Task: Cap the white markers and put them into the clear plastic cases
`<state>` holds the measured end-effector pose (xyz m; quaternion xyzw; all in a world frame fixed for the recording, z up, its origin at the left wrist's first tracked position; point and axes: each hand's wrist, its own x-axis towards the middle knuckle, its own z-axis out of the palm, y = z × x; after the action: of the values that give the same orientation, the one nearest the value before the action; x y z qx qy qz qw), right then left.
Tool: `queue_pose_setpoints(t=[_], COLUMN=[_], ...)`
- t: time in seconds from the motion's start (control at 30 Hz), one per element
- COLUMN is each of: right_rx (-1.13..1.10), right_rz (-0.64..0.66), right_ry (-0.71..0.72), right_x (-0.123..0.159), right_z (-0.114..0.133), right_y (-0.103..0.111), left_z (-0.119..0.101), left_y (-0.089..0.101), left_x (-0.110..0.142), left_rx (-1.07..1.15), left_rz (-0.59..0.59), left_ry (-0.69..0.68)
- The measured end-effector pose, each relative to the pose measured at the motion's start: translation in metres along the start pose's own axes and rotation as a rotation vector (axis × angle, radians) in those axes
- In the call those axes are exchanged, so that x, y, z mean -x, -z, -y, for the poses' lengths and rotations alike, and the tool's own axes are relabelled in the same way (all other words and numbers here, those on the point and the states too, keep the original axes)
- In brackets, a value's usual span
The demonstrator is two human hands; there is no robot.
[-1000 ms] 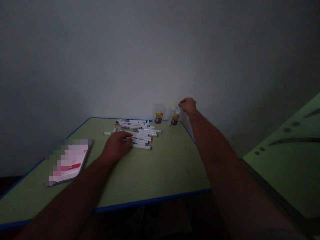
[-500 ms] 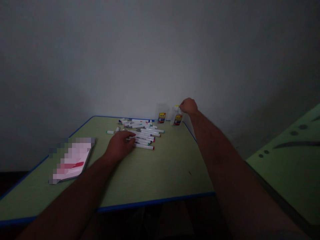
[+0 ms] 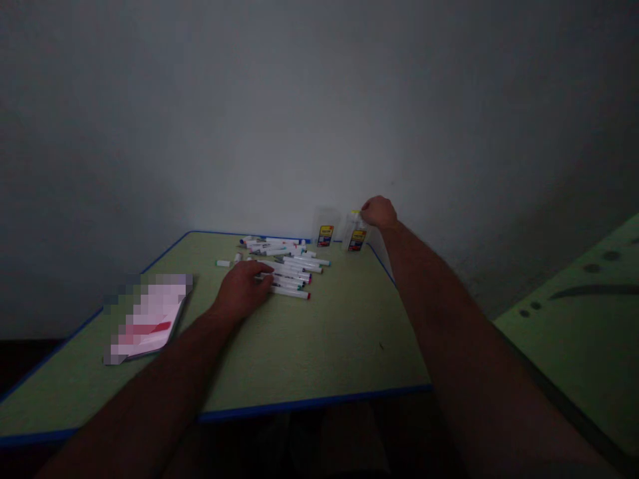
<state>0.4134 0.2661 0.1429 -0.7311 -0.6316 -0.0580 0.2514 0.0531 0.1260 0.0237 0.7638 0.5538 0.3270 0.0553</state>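
Note:
My left hand (image 3: 244,287) lies over the left ends of a loose row of white markers (image 3: 292,293), fingers stretched out and thumb apart; whether it grips one is hidden. At the back right, a clear plastic case (image 3: 356,241) with a yellow and black label stands upright. The closed fingers of my right hand (image 3: 380,211) are at its top edge, pinching what looks like a white marker with a yellow end (image 3: 355,213). The fingertips partly hide that contact. Beside it stands a second clear case (image 3: 325,235) with a similar label.
More markers (image 3: 274,245) lie piled near the table's back edge. A flat pink-white package (image 3: 154,316), partly blurred, rests on the left. The green table (image 3: 319,359) has a blue rim and meets a grey wall (image 3: 299,120). Another green surface (image 3: 589,339) stands at right.
The whole view has shifted slightly, so everything appears a little further right. Both hands keep nearly the same place relative to the markers and the case.

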Motion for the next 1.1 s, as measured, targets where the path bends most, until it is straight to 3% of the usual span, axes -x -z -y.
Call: queue_pose_setpoints(t=[0.4,1.1], right_rx=[0.129,0.068], right_rz=[-0.008,-0.025], right_ry=[0.013,0.018], right_x=[0.0023,0.0040], right_z=[0.0036,0.0029], right_y=[0.0029,0.0061], left_z=[-0.0007,-0.0005], left_y=[-0.0006,-0.0012], left_x=[-0.0007,-0.0005], left_rx=[-0.028,-0.017], left_rz=[-0.002,0.004], left_ry=[-0.005,0.006])
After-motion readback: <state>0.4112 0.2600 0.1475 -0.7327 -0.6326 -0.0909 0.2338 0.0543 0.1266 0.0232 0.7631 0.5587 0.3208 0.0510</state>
